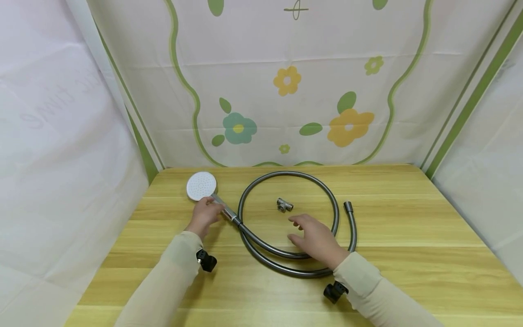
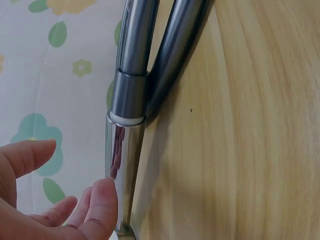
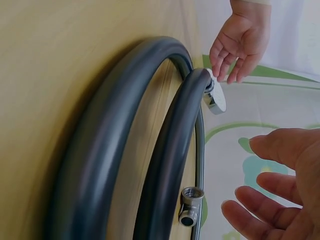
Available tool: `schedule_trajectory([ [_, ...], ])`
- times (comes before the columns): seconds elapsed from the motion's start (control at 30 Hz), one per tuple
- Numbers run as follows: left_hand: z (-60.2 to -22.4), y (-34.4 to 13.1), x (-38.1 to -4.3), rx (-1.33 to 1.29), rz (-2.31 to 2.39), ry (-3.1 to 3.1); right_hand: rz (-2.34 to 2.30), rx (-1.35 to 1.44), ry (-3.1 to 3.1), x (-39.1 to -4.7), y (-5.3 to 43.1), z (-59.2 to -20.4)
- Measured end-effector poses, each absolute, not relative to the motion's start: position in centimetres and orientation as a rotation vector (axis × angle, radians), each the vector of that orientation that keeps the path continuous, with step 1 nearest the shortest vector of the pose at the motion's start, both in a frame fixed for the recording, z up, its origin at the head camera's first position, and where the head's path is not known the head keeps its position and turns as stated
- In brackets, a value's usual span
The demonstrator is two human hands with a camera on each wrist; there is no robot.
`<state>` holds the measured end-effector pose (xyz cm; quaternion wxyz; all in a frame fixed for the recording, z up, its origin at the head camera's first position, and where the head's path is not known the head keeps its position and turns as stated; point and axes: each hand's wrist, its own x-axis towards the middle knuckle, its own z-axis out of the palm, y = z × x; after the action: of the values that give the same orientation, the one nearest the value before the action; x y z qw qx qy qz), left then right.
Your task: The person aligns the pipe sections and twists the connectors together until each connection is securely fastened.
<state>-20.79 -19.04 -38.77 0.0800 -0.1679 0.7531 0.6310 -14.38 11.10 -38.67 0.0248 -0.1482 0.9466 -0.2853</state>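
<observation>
A shower head (image 1: 201,185) with a round white spray face lies at the left of the table. My left hand (image 1: 205,215) is at its silver handle (image 2: 131,165), thumb and fingers apart and not wrapped around it; whether a fingertip touches is unclear. A dark grey shower hose (image 1: 286,173) runs from the handle in a big loop. Over the loop's lower right part hovers my right hand (image 1: 316,237), fingers spread and holding nothing. Within the loop lies a small metal tee fitting (image 1: 284,205), also visible in the right wrist view beside the hose (image 3: 165,165).
The hose's free end has a conical connector (image 1: 348,207), on the right outside the loop. Everything lies on a wooden table (image 1: 408,272). Behind it hangs a white cloth (image 1: 253,91) with flowers, and white cloth walls stand at both sides.
</observation>
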Motion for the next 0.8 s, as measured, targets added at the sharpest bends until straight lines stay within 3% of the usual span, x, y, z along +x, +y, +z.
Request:
schedule_trajectory([
  [0.8,-37.4,-15.1,-20.4,-0.132,1.525,2.539,-0.815,-0.514,2.958,-14.7,13.4,-39.0],
])
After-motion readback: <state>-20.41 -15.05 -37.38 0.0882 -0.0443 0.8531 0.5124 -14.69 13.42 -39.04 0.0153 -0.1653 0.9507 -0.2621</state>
